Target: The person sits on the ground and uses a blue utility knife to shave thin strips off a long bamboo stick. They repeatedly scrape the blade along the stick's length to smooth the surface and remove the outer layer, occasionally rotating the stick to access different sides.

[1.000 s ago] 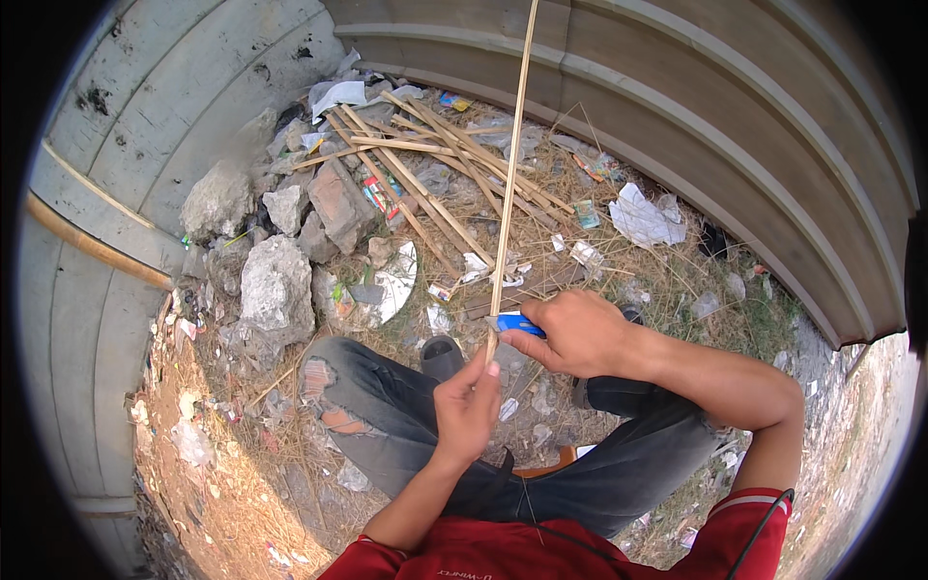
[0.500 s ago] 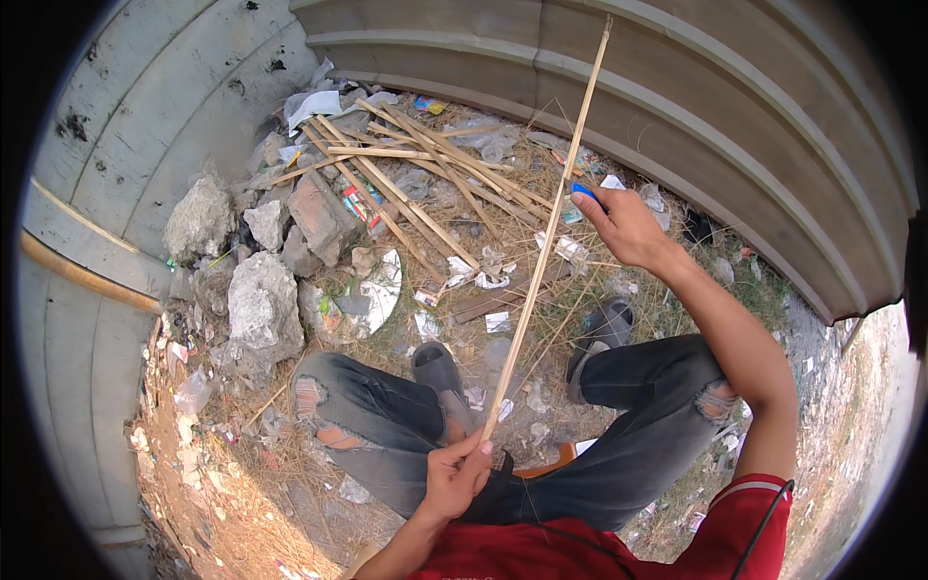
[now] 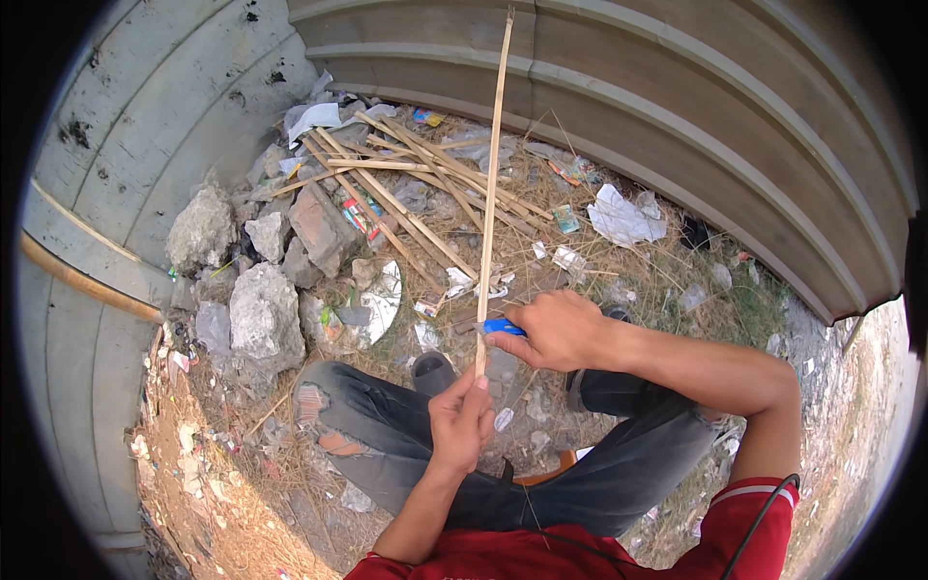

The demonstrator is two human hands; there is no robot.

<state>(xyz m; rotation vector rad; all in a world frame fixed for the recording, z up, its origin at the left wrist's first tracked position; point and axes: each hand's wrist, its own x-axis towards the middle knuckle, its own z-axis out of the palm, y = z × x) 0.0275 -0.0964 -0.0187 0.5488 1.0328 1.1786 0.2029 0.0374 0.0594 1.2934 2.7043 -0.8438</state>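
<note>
Head view: looks down on a seated person's two bare hands, meeting in front of the knees.
Stick: a long, thin wooden stick (image 3: 493, 174) runs up and away from the hands, nearly straight, its far end in front of the brown metal wall (image 3: 657, 126).
Left hand: the left hand (image 3: 460, 422) has its grip pinching the near end of the stick between thumb and fingers.
Right hand: the right hand (image 3: 561, 331) has its grip wrapped around a blue knife (image 3: 505, 328), just above the left hand.
Knife: lies across the stick and touches it; its blade is too small to make out well.
Pile: more wooden sticks (image 3: 387, 165) lie crossed on the ground (image 3: 232, 503) beyond the hands.
Rubble: grey rocks (image 3: 264, 309) and a reddish block (image 3: 322, 230) sit left of the pile, near the grey wall (image 3: 164, 116).
Litter: a crumpled white sheet (image 3: 623, 215) lies right of the pile; a broken white disc (image 3: 385, 304) lies near the rocks.
Clothing: torn dark jeans (image 3: 619, 464), a red shirt (image 3: 493, 556), a grey sandal (image 3: 432, 374).
</note>
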